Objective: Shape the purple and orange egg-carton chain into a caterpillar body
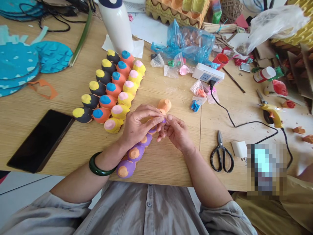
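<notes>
My left hand (139, 125) and my right hand (177, 130) meet fingertip to fingertip over a row of egg-carton cups (135, 153). A small bit of purple clay (164, 121) shows pinched between their thumbs and fingers. The near cups of that row are coated purple with orange patches on top; the far cup (164, 105) is plain orange. My fingers and left palm hide part of the row. To the left stand three coated rows side by side: black with yellow tops (97, 88), orange with blue tops (113, 91), and yellow with pink tops (124, 100).
A black phone (40, 140) lies at left, a white bottle (116, 26) behind the rows. Right of my hands are scissors (221, 153), a power strip (207, 74) with a cord, and a glue gun (272, 112). Small clay bags (198, 88) lie mid-table. Another person's knee (293, 202) is at right.
</notes>
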Available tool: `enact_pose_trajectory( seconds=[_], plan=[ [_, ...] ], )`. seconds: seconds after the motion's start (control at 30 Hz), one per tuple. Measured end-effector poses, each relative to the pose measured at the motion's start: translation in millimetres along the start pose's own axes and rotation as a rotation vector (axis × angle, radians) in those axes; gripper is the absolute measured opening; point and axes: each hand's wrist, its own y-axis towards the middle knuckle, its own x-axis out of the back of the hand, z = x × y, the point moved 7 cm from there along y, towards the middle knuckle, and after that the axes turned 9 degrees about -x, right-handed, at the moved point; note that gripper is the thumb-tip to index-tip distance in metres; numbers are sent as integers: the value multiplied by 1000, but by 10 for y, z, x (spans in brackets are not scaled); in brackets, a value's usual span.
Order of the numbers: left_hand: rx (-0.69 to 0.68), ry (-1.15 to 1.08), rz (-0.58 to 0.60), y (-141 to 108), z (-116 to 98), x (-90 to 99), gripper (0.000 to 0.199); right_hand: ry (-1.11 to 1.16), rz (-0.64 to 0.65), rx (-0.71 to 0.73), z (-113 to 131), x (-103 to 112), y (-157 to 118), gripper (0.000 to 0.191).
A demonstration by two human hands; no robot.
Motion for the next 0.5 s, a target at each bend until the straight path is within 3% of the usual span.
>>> enact_pose_trajectory(
  seconds=[0.13, 0.27, 0.5],
  plan=[
    [18, -6, -25, -15, 5, 10, 7, 12, -2, 9, 10, 0, -6, 40],
    [50, -51, 10, -24, 32, -21, 23, 28, -1, 11, 29, 12, -13, 39],
    [7, -72, 16, -14, 22, -33, 9, 34, 36, 0, 13, -42, -9, 42]
  ],
)
